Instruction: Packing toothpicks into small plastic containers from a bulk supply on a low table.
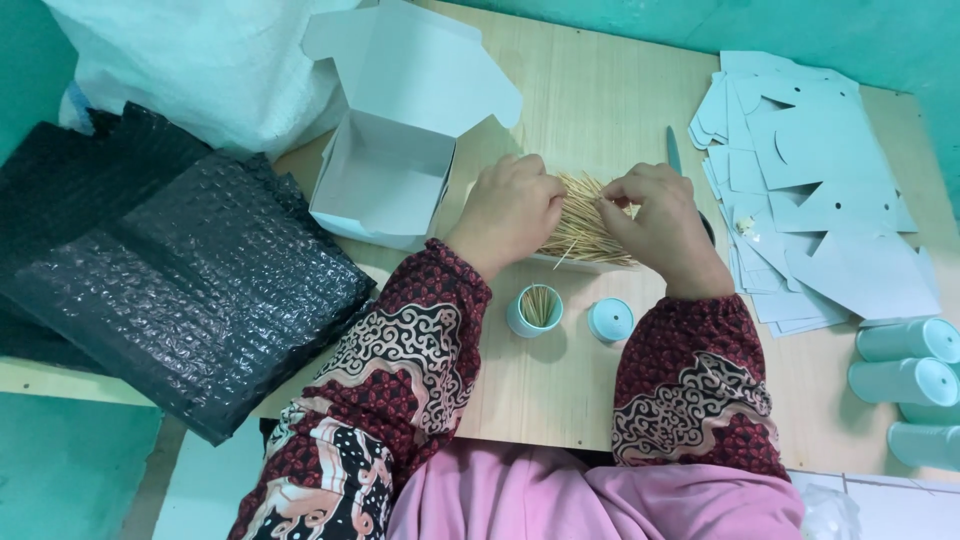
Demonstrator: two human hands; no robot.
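Both hands work a heap of thin pale wooden toothpicks (pixel 580 230) lying on the light wooden worktop (pixel 600 90). The left hand (pixel 510 210) curls its grip closed over the heap's left end; the right hand (pixel 660 225) pinches a few sticks between thumb and fingertips at the right end. The sticks fan out, their long axes running mostly left to right between the two grips. Just below the left grip stands a small pale blue round container (pixel 535 310) with toothpicks upright inside, its matching lid (pixel 610 320) beside it. An open white cardboard box (pixel 385 180) sits left of the left grip.
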